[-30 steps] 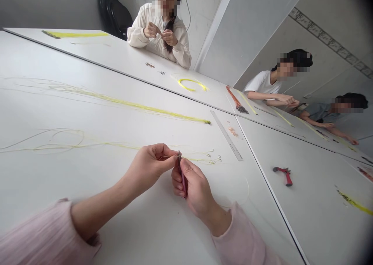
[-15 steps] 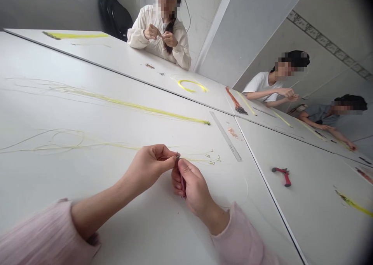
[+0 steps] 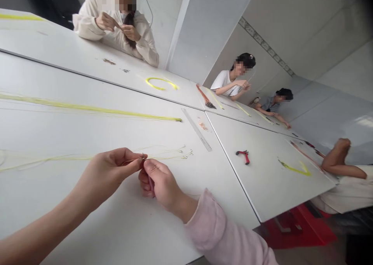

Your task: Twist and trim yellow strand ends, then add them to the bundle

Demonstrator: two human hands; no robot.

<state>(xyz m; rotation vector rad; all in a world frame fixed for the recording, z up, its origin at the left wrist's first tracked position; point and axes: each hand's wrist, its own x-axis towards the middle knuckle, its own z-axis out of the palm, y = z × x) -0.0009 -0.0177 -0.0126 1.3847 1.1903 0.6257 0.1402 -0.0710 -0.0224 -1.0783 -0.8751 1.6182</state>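
My left hand [image 3: 109, 175] pinches a thin line between thumb and forefinger, right against the fingertips of my right hand. Closed round a slim purple-handled tool [image 3: 151, 186], my right hand [image 3: 164, 181] has its thumb on top. A small metal tip pokes up where the two hands meet; what exactly it is I cannot make out. Behind the hands, several small fish hooks [image 3: 186, 152] lie on the white table, tied to pale yellow lines [image 3: 49, 160] running left. Farther back lies a thick bundle of yellow lines [image 3: 116, 112] with dark hooks at its right end.
A clear ruler [image 3: 196, 129] lies right of the bundle, beside some orange-pink bits [image 3: 203, 125]. Red-handled pliers [image 3: 244, 156] rest on the adjoining table, near another yellow bundle [image 3: 297, 169]. Several people sit around the tables, one in a cream jacket [image 3: 116, 35] opposite.
The view has swung to the right, so everything sits farther left, and another person's arm now shows at the right. My hands keep the same hold, close together.
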